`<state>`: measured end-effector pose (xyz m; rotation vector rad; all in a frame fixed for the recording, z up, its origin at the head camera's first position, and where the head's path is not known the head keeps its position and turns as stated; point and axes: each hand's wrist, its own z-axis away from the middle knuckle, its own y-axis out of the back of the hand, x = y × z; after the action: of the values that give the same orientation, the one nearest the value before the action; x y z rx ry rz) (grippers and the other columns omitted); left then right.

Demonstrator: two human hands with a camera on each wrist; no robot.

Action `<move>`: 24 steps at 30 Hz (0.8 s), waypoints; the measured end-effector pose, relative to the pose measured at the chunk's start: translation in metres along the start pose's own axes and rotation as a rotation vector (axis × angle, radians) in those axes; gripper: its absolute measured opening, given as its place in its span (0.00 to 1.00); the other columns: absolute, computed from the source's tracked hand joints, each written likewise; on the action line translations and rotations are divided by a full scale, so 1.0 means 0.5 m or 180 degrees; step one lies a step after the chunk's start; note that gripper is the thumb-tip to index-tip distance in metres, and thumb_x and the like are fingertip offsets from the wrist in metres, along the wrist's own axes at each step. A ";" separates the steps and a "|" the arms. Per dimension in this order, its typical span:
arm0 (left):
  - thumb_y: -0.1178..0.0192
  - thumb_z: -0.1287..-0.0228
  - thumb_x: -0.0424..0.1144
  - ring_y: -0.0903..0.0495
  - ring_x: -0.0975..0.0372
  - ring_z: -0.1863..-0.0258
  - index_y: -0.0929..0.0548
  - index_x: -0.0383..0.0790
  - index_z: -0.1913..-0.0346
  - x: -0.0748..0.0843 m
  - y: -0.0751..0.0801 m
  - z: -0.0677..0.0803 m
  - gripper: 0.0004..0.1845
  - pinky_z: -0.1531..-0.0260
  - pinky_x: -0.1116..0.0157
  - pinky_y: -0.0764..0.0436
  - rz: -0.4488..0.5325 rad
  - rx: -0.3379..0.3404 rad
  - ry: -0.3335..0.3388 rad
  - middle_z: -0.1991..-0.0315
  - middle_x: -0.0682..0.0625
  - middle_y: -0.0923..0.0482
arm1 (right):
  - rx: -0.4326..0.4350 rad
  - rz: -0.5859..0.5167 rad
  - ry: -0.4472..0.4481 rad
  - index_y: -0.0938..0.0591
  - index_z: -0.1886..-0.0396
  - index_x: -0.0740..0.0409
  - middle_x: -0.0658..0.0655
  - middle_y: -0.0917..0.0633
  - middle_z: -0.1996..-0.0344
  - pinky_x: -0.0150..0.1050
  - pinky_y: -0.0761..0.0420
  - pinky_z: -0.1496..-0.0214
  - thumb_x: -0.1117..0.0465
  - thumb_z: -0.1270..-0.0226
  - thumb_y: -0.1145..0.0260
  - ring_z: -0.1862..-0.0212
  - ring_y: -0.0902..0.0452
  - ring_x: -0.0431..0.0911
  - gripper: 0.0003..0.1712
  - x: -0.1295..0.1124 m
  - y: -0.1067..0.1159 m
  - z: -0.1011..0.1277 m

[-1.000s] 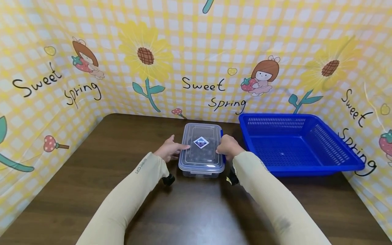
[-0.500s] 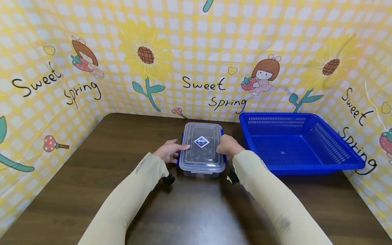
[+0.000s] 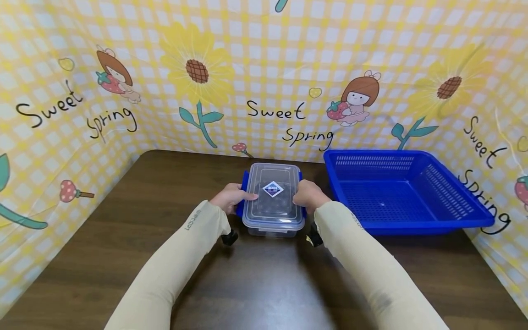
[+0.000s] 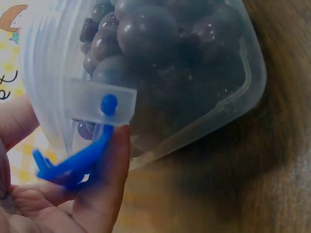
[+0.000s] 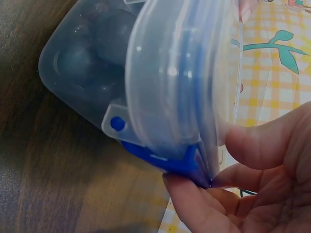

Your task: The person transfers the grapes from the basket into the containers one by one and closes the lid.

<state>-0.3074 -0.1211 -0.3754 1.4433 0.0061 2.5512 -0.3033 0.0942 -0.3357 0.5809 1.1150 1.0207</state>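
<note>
A clear lidded food container [image 3: 272, 215] stands on the table, with a diamond-shaped label on its lid. Dark round grape-like pieces [image 4: 150, 36] show through its wall. On its left side, a blue clip [image 4: 77, 158] juts outward from its hinge. My left hand [image 3: 231, 197] holds this side, thumb on the lid's edge and fingers at the clip. Across from it, the right blue clip [image 5: 165, 160] lies against the lid's rim. My right hand [image 3: 308, 196] grips there, its thumb over the lid's edge and its fingertips on the clip.
A blue perforated plastic basket [image 3: 412, 228] stands to the right of the container. Brown wood-grain table [image 3: 264, 279] lies beneath everything. Behind it hangs a yellow checked cloth [image 3: 264, 55] with printed flowers and lettering.
The left blue clip, at first not visible in the head view, has swung outward from the container's side. My left fingers have moved with it; the right hand stays at its side.
</note>
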 end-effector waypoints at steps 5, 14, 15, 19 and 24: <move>0.37 0.36 0.35 0.17 0.50 0.57 0.29 0.33 0.38 0.005 -0.002 0.000 0.25 0.53 0.52 0.20 -0.0111 0.0043 0.0022 0.49 0.38 0.20 | 0.0026 0.0011 -0.0005 0.27 0.78 0.64 0.58 0.29 0.82 0.43 0.19 0.80 0.72 0.39 0.41 0.81 0.26 0.50 0.08 0.000 -0.002 0.001; 0.38 0.36 0.35 0.16 0.56 0.67 0.24 0.31 0.44 0.013 -0.001 0.001 0.19 0.60 0.56 0.17 -0.0451 0.0056 0.0042 0.58 0.40 0.16 | -0.0009 -0.0128 -0.0016 0.31 0.81 0.61 0.55 0.34 0.83 0.43 0.19 0.79 0.72 0.39 0.42 0.81 0.30 0.48 0.13 0.000 -0.005 0.005; 0.38 0.35 0.35 0.16 0.56 0.68 0.24 0.31 0.45 0.016 -0.002 0.002 0.18 0.60 0.56 0.17 -0.0534 0.0043 0.0027 0.59 0.40 0.16 | -0.0013 -0.0144 -0.0022 0.31 0.81 0.61 0.55 0.35 0.83 0.43 0.19 0.78 0.72 0.39 0.42 0.81 0.31 0.48 0.13 0.000 -0.003 0.007; 0.39 0.34 0.35 0.16 0.57 0.68 0.23 0.29 0.47 0.028 -0.006 0.006 0.16 0.61 0.55 0.17 -0.0769 0.0005 -0.0006 0.59 0.40 0.16 | -0.0011 -0.0178 -0.0040 0.29 0.81 0.62 0.55 0.34 0.83 0.46 0.17 0.74 0.73 0.38 0.42 0.79 0.30 0.49 0.12 0.001 0.000 0.010; 0.40 0.34 0.34 0.16 0.56 0.68 0.24 0.29 0.47 0.034 -0.009 0.008 0.16 0.61 0.55 0.17 -0.0806 0.0038 0.0008 0.58 0.39 0.17 | 0.0004 -0.0203 -0.0025 0.25 0.75 0.66 0.58 0.28 0.81 0.47 0.16 0.73 0.72 0.38 0.41 0.76 0.25 0.51 0.06 0.000 0.002 0.010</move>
<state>-0.3114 -0.1141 -0.3594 1.3483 0.1922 2.3512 -0.2989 0.0952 -0.3329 0.5466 1.1206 0.9622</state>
